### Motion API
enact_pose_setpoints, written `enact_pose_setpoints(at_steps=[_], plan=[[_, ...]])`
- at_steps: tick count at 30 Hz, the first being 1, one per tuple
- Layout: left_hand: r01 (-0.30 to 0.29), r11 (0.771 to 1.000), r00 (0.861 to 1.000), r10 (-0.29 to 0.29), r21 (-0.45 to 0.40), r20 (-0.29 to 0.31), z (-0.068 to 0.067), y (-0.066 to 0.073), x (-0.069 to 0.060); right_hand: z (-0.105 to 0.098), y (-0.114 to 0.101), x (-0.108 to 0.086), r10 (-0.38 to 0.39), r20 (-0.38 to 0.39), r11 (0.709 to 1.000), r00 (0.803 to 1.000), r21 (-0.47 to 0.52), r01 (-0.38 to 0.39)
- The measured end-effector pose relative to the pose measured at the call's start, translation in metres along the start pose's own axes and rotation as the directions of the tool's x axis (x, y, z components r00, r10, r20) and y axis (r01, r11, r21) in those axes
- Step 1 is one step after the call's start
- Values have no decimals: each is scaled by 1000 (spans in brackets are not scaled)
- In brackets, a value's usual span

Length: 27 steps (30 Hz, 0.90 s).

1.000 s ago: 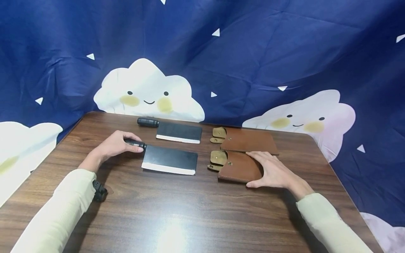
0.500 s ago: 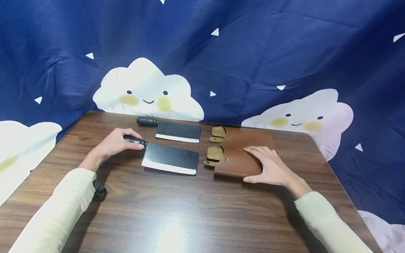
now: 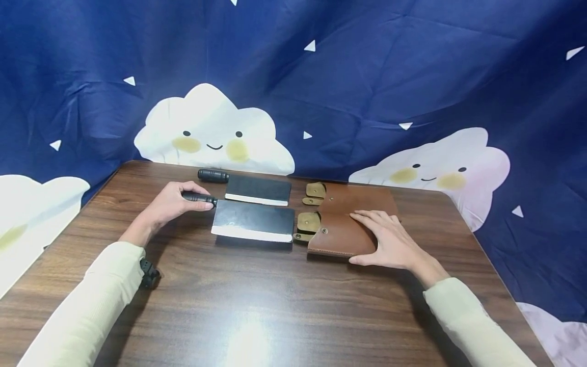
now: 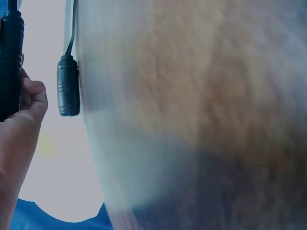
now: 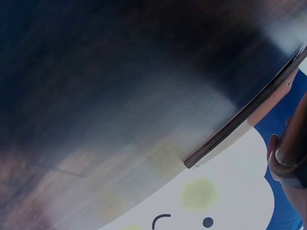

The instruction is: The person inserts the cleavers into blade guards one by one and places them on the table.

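My left hand [image 3: 171, 204] grips the black handle of the near cleaver [image 3: 254, 216]. This blade is tilted a little off the table, its bright edge facing me. Its right end is close beside the open flaps of the near brown leather sheath [image 3: 341, 235]; whether they touch I cannot tell. My right hand [image 3: 395, 245] holds that sheath across its width, thumb on the near edge, fingers over the far side. In the left wrist view, curled fingers [image 4: 32, 93] wrap the held handle [image 4: 10, 62]. The right wrist view shows the right hand [image 5: 282, 170] only partly.
A second cleaver [image 3: 259, 189] lies behind the held one, handle to the left. Another brown sheath [image 3: 362, 196] lies flat behind the held sheath. The wooden table [image 3: 293, 300] ends at a blue cloud-print curtain [image 3: 339, 92] at the back.
The left hand has raised the near cleaver slightly and moved it right, toward the held sheath. The right hand has shifted the near sheath a little left and lifted it slightly.
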<state>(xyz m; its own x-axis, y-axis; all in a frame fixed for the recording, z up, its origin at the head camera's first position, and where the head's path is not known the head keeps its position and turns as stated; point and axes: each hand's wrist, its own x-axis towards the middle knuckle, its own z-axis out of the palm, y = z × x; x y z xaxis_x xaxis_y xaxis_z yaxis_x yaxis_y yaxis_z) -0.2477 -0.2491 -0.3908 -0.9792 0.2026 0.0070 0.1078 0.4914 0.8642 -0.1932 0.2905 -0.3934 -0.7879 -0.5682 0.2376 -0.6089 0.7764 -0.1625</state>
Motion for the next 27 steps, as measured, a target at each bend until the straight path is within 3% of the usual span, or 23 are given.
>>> enact_pose_setpoints(at_steps=[7, 19, 27], plan=[[26, 999, 1000, -26, -20, 6, 2, 7, -1, 1, -7, 3, -4, -29, 1000, 1000, -11, 4], [0, 999, 1000, -1, -39, -21, 8, 8, 0, 2, -14, 11, -62, -85, 998, 994, -22, 60], [5, 999, 1000, -5, -33, -6, 11, 11, 2, 4, -16, 14, -51, -91, 999, 995, -14, 50]])
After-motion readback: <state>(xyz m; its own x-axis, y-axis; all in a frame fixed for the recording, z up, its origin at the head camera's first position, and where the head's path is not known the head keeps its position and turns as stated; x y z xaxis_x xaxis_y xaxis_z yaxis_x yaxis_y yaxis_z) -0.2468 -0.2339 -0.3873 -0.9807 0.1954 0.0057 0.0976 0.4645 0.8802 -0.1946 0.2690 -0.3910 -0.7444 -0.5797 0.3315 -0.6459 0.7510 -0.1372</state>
